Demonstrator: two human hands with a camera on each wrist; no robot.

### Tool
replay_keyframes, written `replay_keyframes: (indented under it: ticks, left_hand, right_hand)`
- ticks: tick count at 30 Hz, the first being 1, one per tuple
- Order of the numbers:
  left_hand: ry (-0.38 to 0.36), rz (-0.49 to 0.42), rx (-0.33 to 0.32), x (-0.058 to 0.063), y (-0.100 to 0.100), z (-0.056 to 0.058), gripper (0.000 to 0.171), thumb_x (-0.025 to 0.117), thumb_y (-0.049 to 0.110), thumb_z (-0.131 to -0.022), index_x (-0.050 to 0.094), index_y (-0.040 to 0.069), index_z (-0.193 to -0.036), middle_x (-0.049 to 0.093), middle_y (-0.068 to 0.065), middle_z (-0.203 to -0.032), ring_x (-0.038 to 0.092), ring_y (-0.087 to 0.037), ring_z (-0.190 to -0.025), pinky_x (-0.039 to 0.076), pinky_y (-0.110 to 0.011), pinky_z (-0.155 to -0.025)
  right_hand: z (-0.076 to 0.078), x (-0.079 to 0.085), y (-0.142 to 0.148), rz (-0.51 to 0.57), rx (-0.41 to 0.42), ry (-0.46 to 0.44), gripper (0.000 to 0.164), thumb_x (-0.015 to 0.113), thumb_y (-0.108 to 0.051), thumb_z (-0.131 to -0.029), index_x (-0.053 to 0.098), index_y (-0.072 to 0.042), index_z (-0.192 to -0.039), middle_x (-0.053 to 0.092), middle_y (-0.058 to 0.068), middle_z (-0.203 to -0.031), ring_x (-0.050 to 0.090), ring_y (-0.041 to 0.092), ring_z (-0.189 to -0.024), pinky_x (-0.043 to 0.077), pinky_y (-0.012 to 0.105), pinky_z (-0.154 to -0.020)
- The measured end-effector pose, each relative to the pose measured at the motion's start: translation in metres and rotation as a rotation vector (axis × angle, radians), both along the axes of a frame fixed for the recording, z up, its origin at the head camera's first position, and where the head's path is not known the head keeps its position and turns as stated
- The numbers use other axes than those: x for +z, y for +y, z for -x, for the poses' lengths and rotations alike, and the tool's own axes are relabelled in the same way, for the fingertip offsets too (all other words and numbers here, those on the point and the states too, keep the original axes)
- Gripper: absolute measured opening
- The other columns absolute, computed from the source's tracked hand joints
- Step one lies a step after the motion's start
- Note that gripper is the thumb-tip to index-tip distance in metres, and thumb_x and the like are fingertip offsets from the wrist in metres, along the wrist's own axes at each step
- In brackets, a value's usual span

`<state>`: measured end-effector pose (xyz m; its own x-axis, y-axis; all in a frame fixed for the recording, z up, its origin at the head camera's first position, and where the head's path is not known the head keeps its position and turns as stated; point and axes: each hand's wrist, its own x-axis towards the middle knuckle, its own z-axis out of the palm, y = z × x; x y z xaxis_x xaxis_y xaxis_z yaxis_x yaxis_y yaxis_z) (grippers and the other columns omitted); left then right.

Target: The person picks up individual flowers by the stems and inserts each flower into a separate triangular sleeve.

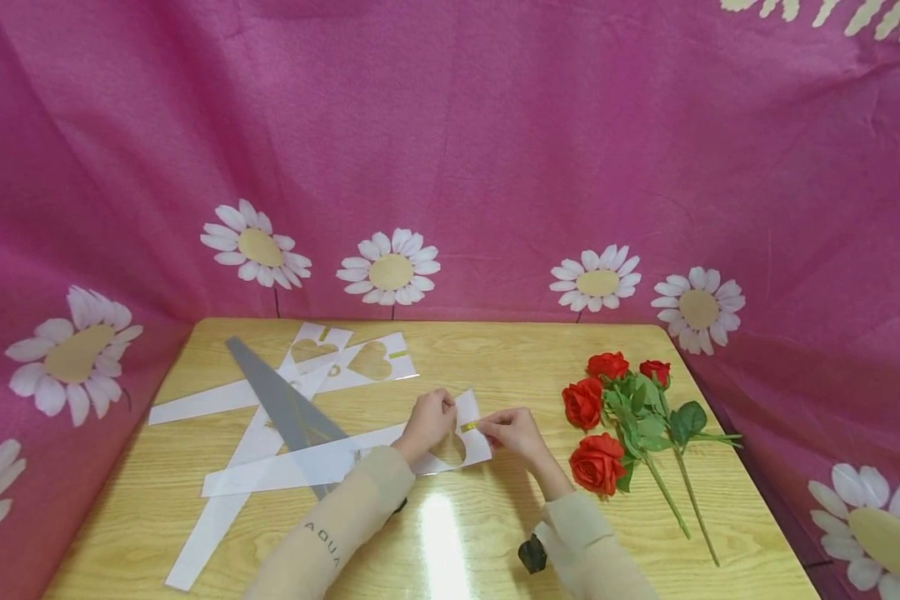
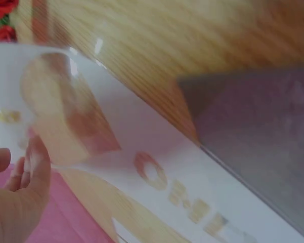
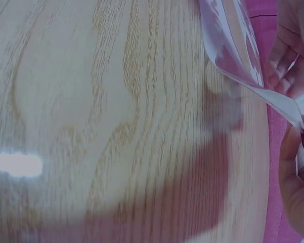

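A white, tapered flower sleeve (image 1: 300,465) with a clear heart-shaped window lies slantwise on the table, its wide end raised between the hands. My left hand (image 1: 429,423) has curled fingers at the sleeve's far edge beside the window; in the left wrist view its fingertips (image 2: 38,147) meet the film. My right hand (image 1: 516,432) pinches the end edge by a yellow strip (image 1: 468,427). In the right wrist view, the right hand (image 3: 298,177) grips the film's edge and the left hand (image 3: 291,55) is close by. Cut-out-like lettering shows below the window in the left wrist view.
More white sleeves (image 1: 213,508) with heart windows lie crossed at the left, with a grey tapered sleeve (image 1: 281,400) among them. Red artificial roses (image 1: 597,463) with green stems lie at the right. A pink daisy-print cloth (image 1: 480,167) hangs around the wooden table (image 1: 495,350).
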<state>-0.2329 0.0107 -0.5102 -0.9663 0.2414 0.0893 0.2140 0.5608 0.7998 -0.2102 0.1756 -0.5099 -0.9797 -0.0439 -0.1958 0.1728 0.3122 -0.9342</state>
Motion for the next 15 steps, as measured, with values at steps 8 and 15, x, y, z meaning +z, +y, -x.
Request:
replay_keyframes:
  ticks: [8,15]
  left_hand:
    - [-0.196,-0.183,0.06,0.005,0.011,-0.016,0.024,0.055,0.015,-0.089,0.06,-0.007,-0.096,0.064,-0.012,-0.077,0.06,-0.015,-0.062,0.05,-0.022,-0.056]
    - [-0.23,-0.237,0.136,0.008,0.015,-0.022,0.024,0.058,0.016,-0.088,0.059,-0.007,-0.094,0.065,-0.02,-0.088,0.064,-0.022,-0.072,0.054,-0.026,-0.06]
  right_hand:
    - [-0.002,0.005,-0.005,-0.007,0.024,0.059,0.017,0.066,-0.002,-0.08,0.066,0.015,-0.086,0.062,0.005,-0.061,0.052,0.007,-0.052,0.053,0.029,-0.053]
    - [-0.004,0.006,-0.011,0.025,0.053,0.094,0.016,0.065,0.0,-0.08,0.065,0.016,-0.086,0.066,0.011,-0.066,0.055,0.009,-0.053,0.054,0.031,-0.054]
